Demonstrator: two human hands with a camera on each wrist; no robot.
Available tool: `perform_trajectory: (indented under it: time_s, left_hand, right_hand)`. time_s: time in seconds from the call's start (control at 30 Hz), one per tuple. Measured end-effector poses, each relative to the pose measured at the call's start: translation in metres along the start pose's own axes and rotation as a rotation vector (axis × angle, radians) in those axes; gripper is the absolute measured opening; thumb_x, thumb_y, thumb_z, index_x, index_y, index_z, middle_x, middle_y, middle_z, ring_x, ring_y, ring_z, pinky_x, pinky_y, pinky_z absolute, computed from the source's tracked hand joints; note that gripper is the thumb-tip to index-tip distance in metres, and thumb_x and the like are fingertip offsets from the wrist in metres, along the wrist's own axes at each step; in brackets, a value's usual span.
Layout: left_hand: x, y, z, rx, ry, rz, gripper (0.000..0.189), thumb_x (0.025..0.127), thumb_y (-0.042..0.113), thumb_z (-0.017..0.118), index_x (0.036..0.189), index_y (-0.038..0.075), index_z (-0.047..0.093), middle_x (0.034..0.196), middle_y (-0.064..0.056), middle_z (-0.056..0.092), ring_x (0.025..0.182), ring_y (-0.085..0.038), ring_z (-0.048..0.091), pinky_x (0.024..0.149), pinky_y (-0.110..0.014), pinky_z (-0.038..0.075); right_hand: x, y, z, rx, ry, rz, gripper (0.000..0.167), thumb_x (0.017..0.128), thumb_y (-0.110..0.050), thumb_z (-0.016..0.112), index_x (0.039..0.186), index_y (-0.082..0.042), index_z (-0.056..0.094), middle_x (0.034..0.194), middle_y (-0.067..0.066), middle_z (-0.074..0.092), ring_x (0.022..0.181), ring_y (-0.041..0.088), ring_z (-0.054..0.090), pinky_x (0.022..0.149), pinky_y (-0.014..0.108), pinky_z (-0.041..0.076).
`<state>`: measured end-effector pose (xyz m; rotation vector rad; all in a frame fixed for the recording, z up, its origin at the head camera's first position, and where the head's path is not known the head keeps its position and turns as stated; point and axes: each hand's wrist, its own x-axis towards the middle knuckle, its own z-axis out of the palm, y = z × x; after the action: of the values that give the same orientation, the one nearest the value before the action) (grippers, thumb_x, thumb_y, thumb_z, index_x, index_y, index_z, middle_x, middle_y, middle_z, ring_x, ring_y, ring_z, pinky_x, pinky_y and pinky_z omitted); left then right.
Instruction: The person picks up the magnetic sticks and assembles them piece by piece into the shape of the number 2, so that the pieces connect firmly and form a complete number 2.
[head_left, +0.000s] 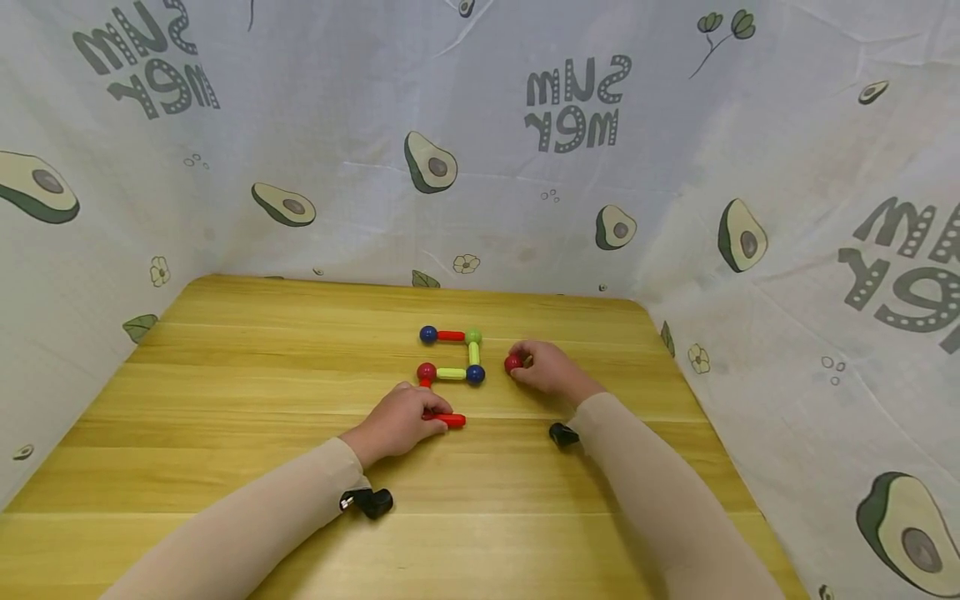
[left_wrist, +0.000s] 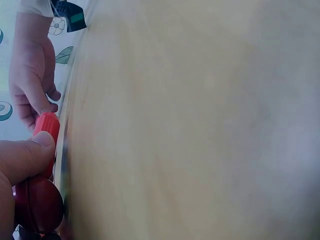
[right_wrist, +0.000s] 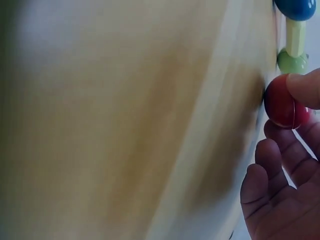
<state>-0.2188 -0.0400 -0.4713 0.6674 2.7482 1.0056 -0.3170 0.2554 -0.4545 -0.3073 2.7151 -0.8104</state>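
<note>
Ball-and-rod toy pieces lie joined in a zigzag on the table. From the far end run a blue ball [head_left: 428, 334], a red rod [head_left: 451, 336], a green ball [head_left: 473, 336], a yellow-green rod [head_left: 474, 354], another blue ball [head_left: 476, 374], a second yellow-green rod [head_left: 452, 374] and a red ball [head_left: 426, 372]. A further red rod leads under my left hand [head_left: 401, 421], which pinches the red end rod [head_left: 456, 421]. Beside that thumb, the left wrist view shows a dark red ball [left_wrist: 40, 205]. My right hand [head_left: 549, 369] pinches a loose red ball [right_wrist: 281, 102], right of the zigzag.
The wooden table [head_left: 225, 375] has a printed cloth [head_left: 337, 125] hanging behind it and along both sides. Black wrist devices, one near the left cuff [head_left: 372, 502] and one near the right cuff [head_left: 562, 434], hang close to the tabletop.
</note>
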Motion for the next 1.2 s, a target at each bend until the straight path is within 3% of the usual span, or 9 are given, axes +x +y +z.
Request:
perform_trajectory:
  time_s: [0.3, 0.63, 1.2]
  left_hand:
    - [0.002, -0.001, 0.002, 0.013, 0.007, -0.014, 0.013, 0.092, 0.026, 0.083, 0.105, 0.024, 0.082, 0.097, 0.013, 0.076, 0.096, -0.017, 0.053, 0.085, -0.033, 0.044]
    - [0.003, 0.002, 0.001, 0.007, 0.005, -0.04, 0.015, 0.092, 0.023, 0.084, 0.106, 0.023, 0.082, 0.095, 0.012, 0.076, 0.095, -0.018, 0.052, 0.084, -0.033, 0.044]
    - [0.006, 0.002, 0.002, 0.009, 0.009, -0.064, 0.014, 0.092, 0.025, 0.083, 0.107, 0.024, 0.082, 0.095, 0.012, 0.075, 0.096, -0.019, 0.052, 0.084, -0.034, 0.044]
  right_hand:
    - [-0.015, 0.002, 0.002, 0.031, -0.056, -0.016, 0.032, 0.096, -0.019, 0.074, 0.127, -0.009, 0.069, 0.108, 0.009, 0.068, 0.094, 0.022, 0.06, 0.08, 0.03, 0.052]
    - [-0.026, -0.005, 0.007, 0.008, -0.1, -0.05, 0.036, 0.094, -0.02, 0.078, 0.127, -0.008, 0.071, 0.107, 0.006, 0.07, 0.096, 0.02, 0.062, 0.089, 0.037, 0.056]
    - [-0.036, -0.025, 0.02, -0.052, -0.151, -0.16, 0.03, 0.093, -0.024, 0.083, 0.119, -0.013, 0.075, 0.099, -0.002, 0.071, 0.09, 0.016, 0.061, 0.086, 0.033, 0.056]
